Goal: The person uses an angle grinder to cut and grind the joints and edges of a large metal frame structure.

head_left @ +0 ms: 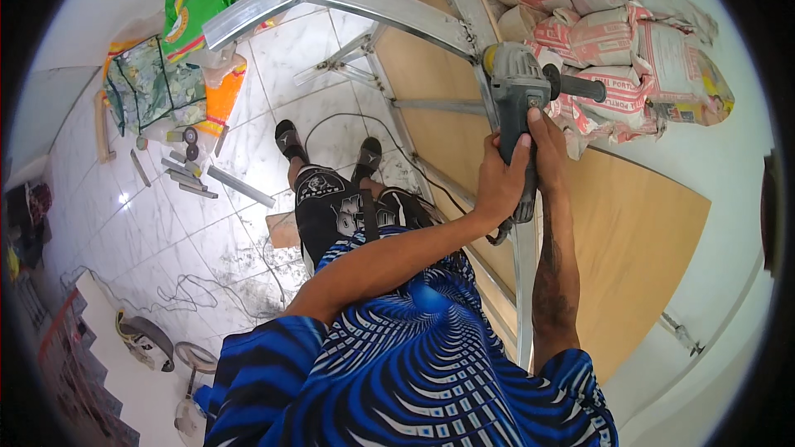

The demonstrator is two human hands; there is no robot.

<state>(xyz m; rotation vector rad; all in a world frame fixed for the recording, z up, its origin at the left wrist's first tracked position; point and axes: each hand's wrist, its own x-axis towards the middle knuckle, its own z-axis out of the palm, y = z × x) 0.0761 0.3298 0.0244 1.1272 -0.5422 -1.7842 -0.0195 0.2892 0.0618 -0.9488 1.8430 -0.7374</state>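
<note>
My left fingers (pixel 519 155) and right fingers (pixel 538 126) wrap tightly around the long dark-grey angle grinder (pixel 513 106), which could kick back if snagged on the silvery welded-metal frame (pixel 397 18) beside it.

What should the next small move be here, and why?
Perhaps move the right grip to the side handle: both it and the left grip are on the body of the angle grinder, the side handle juts out unheld, and the tool's head sits close to the metal frame, so a wider hold might steady it.
</note>
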